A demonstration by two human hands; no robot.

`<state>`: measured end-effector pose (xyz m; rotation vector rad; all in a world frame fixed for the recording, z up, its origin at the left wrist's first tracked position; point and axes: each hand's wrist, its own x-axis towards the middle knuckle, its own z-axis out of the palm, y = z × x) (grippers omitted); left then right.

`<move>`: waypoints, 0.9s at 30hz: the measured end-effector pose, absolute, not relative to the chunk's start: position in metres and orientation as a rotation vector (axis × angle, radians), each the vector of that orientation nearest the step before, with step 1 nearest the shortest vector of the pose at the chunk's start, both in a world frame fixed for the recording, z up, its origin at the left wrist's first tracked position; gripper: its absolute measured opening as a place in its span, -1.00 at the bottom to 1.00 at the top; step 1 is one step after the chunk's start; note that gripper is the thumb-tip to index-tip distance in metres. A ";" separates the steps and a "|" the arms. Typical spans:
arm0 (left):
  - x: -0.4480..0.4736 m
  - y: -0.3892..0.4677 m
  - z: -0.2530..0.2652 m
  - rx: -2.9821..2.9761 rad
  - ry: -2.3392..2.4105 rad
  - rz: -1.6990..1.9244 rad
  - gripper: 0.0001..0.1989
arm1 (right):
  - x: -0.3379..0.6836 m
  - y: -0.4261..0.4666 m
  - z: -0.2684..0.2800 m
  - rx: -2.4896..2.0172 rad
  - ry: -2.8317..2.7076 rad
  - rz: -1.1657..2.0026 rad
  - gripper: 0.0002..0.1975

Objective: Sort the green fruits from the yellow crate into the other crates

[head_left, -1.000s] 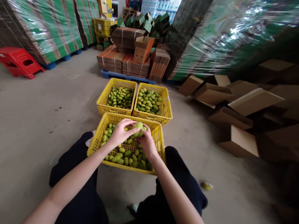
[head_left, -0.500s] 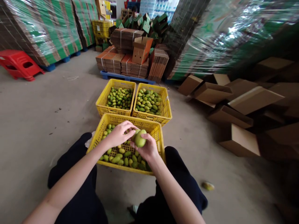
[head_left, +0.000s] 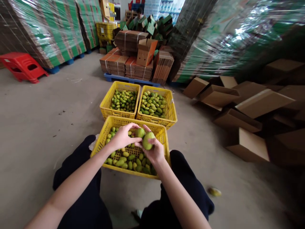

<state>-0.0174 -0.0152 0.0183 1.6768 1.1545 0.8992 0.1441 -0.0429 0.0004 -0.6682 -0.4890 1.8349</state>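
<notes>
Above the near yellow crate (head_left: 133, 120), my two hands are close together. My left hand (head_left: 125, 136) has its thumb and fingers around a green mango (head_left: 140, 133). Another, larger-looking green mango (head_left: 148, 141) is gripped in my right hand (head_left: 155, 151), with the thumb across its front. The two mangoes are side by side and look to be touching. Below them, several green and yellowish mangoes (head_left: 125, 154) lie in the near crate, whose slotted floor shows between them; my hands and forearms hide part of it.
Two yellow crates (head_left: 105, 109) (head_left: 173, 111) of mangoes stand just beyond. A single mango (head_left: 214, 191) lies on the floor at right. Open cardboard boxes (head_left: 247, 143) are heaped to the right. A red stool (head_left: 23, 65), flattened cartons (head_left: 131, 39) and a person (head_left: 139, 13) are farther back.
My left fingers have closed around the smaller mango, which now shows more clearly between the hands. My right hand has shifted slightly right with its mango. The view has moved a little.
</notes>
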 end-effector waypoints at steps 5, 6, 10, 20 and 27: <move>-0.013 -0.020 0.024 1.496 1.143 1.188 -0.59 | 0.148 -0.032 -0.003 -0.822 -0.568 1.811 -0.81; -0.014 -0.019 0.024 1.455 1.131 1.214 -0.58 | 0.148 -0.030 -0.005 -0.848 -0.596 1.778 -0.84; -0.017 -0.015 0.020 1.486 1.124 1.294 -0.59 | 0.152 -0.030 -0.009 -0.866 -0.868 1.464 -0.80; -0.016 -0.019 0.013 1.957 1.009 1.348 -0.69 | 0.157 -0.035 -0.005 -0.945 -1.643 0.394 -0.67; -0.017 -0.019 0.012 1.851 1.004 1.290 -0.70 | 0.156 -0.036 -0.002 -0.949 -1.515 0.618 -0.73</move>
